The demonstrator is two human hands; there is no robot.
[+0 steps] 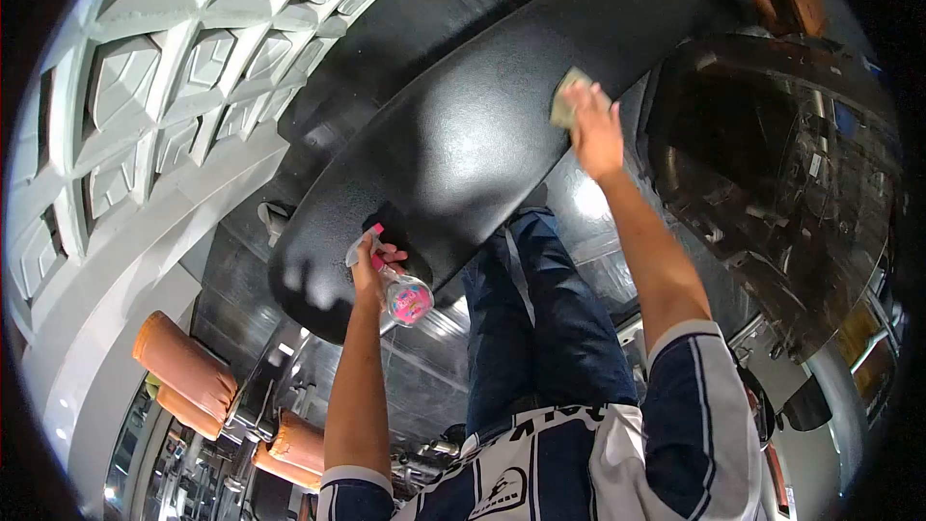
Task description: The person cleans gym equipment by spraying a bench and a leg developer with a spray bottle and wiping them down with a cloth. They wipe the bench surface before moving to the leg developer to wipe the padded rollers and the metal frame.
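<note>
Found right hand point(596, 130) pressing cloth point(564, 96) flat against far part of black tabletop point(463, 135), apparently for wiping, and left hand point(371, 265) gripping bottle point(405, 297) at near edge, trigger uppermost, ready to spray.

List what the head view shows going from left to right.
orange cushions → left hand gripping spray bottle → cloth under right hand → dark glass table
</note>
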